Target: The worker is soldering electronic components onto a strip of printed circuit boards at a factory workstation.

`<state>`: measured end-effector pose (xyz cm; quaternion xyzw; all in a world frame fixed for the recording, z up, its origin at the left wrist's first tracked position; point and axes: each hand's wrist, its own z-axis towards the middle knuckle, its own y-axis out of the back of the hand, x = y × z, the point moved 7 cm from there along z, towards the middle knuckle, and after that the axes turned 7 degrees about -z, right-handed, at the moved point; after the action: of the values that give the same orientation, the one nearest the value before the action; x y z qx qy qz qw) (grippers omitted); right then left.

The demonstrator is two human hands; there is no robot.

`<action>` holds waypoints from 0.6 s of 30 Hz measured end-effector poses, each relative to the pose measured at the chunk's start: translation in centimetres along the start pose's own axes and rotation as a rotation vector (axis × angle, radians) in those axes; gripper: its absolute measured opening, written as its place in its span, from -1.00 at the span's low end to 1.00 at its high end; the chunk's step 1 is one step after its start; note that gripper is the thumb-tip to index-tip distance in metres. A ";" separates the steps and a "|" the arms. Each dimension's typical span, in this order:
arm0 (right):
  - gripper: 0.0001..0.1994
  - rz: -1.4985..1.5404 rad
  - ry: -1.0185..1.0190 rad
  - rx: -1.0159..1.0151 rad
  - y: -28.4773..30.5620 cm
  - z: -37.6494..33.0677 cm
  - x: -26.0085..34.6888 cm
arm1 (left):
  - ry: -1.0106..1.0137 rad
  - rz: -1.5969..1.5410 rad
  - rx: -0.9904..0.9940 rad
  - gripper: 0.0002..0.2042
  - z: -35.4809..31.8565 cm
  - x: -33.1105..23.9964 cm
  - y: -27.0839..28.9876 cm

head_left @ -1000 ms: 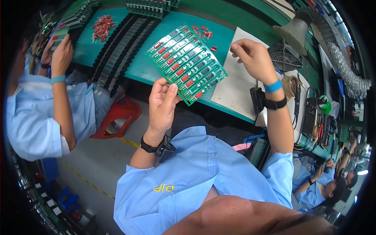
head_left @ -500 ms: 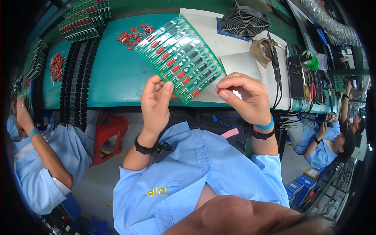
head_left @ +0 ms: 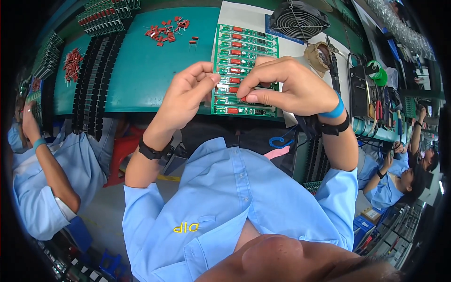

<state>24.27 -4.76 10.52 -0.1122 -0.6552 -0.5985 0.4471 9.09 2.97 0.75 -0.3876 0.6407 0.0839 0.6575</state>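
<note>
A worker in a light blue shirt is bending over a green circuit board panel (head_left: pixel 244 70) that is lying flat on the green desk (head_left: pixel 141 80), close to its near edge. The left hand (head_left: pixel 185 96) is pinching the panel's left edge between thumb and fingertips, while the right hand (head_left: pixel 284 84) is curling over the lower rows, its fingers closing on what looks like a small red component (head_left: pixel 242 99) at the board's surface; whether the part is being pressed in or only touched is too small to tell.

Most rows of the panel are already carrying a red part at the left end, so the loading is judged to be well along, with the rows beneath the right hand the ones in question. A loose scatter of red components (head_left: pixel 167 29) is waiting farther back on the desk, which suggests more fitting to come.

The right hand is covering the middle of the panel, so those rows cannot be counted. Stacked green boards (head_left: pixel 105 14) at the far edge are bending away with the lens, and a black fan (head_left: pixel 298 19) is sitting beyond the panel. A co-worker's arm (head_left: pixel 44 155) is reaching in at the left; that person's work is cut off by the dark rim.
</note>
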 end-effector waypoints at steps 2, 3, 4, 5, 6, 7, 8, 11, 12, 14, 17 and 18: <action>-0.86 0.009 -0.006 0.016 -0.1 0.1 -0.1 | 0.012 0.033 0.025 -0.77 0.0 -0.1 0.0; -0.86 0.019 -0.013 0.034 -0.3 0.1 -0.2 | 0.012 0.033 0.025 -0.77 0.0 -0.2 0.0; -0.86 0.029 -0.021 0.052 -0.4 0.2 -0.3 | 0.016 0.025 0.025 -0.78 0.0 -0.2 0.1; -0.86 0.028 -0.022 0.052 -0.5 0.2 -0.3 | 0.020 0.016 0.025 -0.78 -0.1 -0.2 0.1; -0.86 0.025 -0.022 0.046 -0.5 0.2 -0.4 | 0.023 0.008 0.025 -0.78 -0.1 -0.2 0.1; -0.86 0.022 -0.021 0.041 -0.5 0.2 -0.4 | 0.022 0.007 0.026 -0.78 0.0 -0.3 0.0; -0.86 0.020 -0.019 0.036 -0.6 0.2 -0.4 | 0.021 0.005 0.027 -0.78 -0.1 -0.4 0.0; -0.86 0.022 -0.011 0.052 -0.5 0.4 -0.1 | 0.019 0.002 0.028 -0.78 -0.2 -0.4 0.0; -0.86 0.023 -0.007 0.059 -0.5 0.5 -0.1 | 0.022 0.003 0.030 -0.78 -0.3 -0.3 0.0; -0.86 0.024 -0.010 0.060 -0.6 0.5 -0.1 | 0.027 0.005 0.037 -0.78 -0.2 -0.2 0.1; -0.87 0.029 -0.016 0.060 -0.8 0.5 -0.3 | 0.012 -0.001 0.026 -0.78 -0.1 0.0 0.2; -0.87 0.034 -0.024 0.065 -0.8 0.4 -0.4 | 0.005 -0.004 0.021 -0.78 -0.1 0.0 0.2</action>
<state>23.74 -4.43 9.76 -0.1161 -0.6775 -0.5678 0.4529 8.91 3.08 0.65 -0.3822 0.6424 0.0748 0.6601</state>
